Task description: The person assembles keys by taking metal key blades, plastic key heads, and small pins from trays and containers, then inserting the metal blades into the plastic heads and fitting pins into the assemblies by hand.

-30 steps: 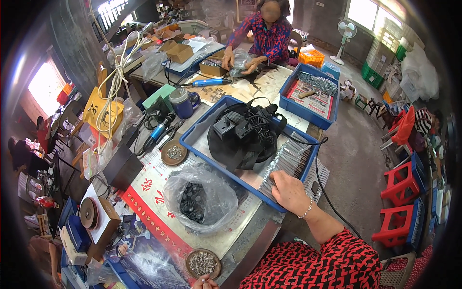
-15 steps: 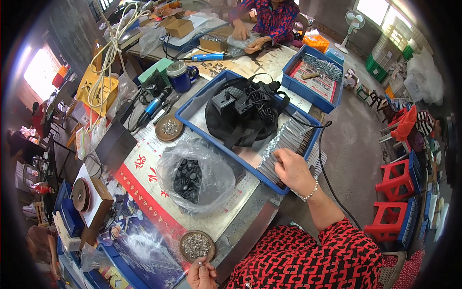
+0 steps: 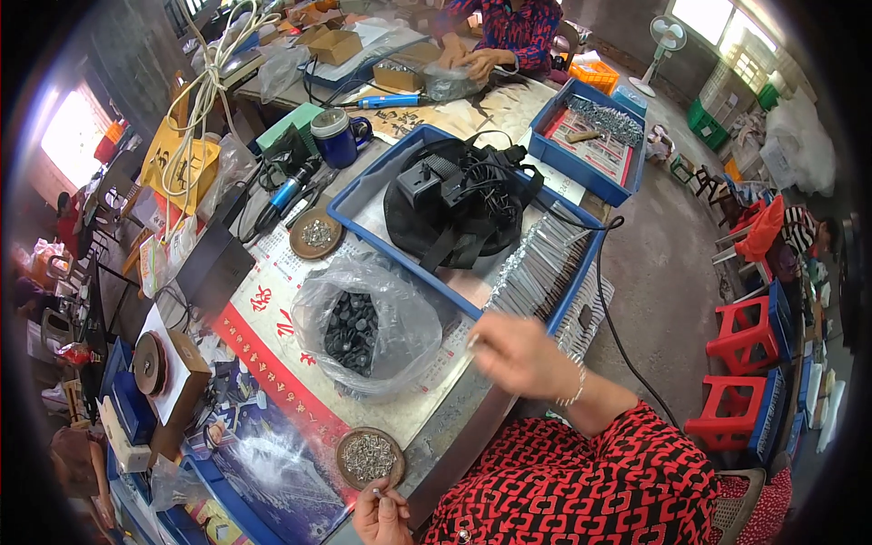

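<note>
Pinching a metal piece (image 3: pixel 377 492) with left hand (image 3: pixel 383 520) beside round dish (image 3: pixel 341 461), likely for easy reach; can't read grip of blurred right hand (image 3: pixel 520 354).

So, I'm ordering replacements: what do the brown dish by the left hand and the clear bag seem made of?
Brown dish: perhaps wood or plastic; its dull rim leaves that open.
Clear bag: apparently thin, glossy plastic film, with see-through, crinkled walls.
</note>
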`<move>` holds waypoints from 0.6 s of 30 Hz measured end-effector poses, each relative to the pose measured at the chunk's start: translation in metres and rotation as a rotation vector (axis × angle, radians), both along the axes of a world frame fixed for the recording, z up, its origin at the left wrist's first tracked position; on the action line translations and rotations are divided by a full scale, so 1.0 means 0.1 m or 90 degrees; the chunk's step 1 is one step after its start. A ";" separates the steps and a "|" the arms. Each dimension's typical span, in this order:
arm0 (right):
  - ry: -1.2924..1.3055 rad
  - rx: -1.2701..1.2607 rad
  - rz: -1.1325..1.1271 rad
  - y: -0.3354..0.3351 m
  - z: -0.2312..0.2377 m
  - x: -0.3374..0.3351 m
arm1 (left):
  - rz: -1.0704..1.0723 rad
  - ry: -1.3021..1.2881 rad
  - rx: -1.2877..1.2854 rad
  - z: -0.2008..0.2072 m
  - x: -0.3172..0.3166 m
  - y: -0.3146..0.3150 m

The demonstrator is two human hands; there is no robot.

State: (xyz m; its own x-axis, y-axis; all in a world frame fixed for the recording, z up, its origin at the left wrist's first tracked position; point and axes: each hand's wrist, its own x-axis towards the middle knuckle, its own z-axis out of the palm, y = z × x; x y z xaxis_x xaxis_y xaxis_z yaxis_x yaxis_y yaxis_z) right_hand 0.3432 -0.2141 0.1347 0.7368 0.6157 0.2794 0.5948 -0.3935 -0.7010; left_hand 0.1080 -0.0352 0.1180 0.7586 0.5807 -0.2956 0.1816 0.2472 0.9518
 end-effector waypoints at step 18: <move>-0.283 -0.525 -0.208 -1.34 -0.21 1.28 | -0.043 0.092 0.000 -0.22 -0.05 -0.02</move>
State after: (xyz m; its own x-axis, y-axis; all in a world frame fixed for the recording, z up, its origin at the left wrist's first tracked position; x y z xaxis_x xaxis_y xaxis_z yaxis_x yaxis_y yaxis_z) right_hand 0.4711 -0.3485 0.1141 0.8368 0.5274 0.1471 0.5128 -0.8491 0.1268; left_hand 0.1033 -0.0369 0.0961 0.7455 0.5297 -0.4045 0.3335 0.2290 0.9145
